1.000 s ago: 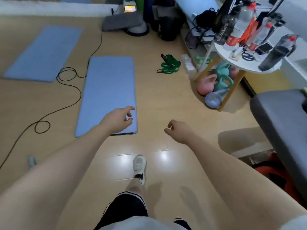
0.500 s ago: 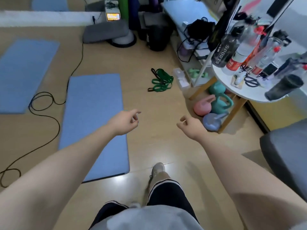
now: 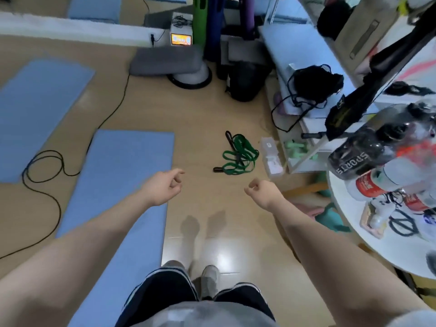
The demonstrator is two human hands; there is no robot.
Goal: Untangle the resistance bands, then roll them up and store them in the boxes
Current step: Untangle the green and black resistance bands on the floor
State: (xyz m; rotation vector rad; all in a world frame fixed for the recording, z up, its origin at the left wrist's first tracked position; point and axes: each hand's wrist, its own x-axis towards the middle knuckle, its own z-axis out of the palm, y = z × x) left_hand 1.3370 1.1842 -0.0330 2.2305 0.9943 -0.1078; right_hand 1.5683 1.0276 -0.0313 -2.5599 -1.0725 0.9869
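A tangled heap of green resistance bands (image 3: 239, 155) with black handles lies on the wooden floor ahead of me. Just right of it sit clear plastic boxes (image 3: 271, 157), against the leg of a shelf. My left hand (image 3: 165, 187) hangs in the air, below and left of the bands, fingers loosely curled and holding nothing. My right hand (image 3: 264, 192) hangs below and right of the bands, also loosely curled around nothing. Neither hand touches the bands.
A blue exercise mat (image 3: 118, 185) lies to my left, with a black cable (image 3: 44, 171) looping beside it. A round white table (image 3: 368, 234) crowded with bottles stands on the right. A shelf unit (image 3: 306, 109) and a dark bag (image 3: 245, 83) stand behind the bands.
I have walked forward, so the bands and boxes are nearer and lower in view. Both hands stay out in front, still holding nothing.
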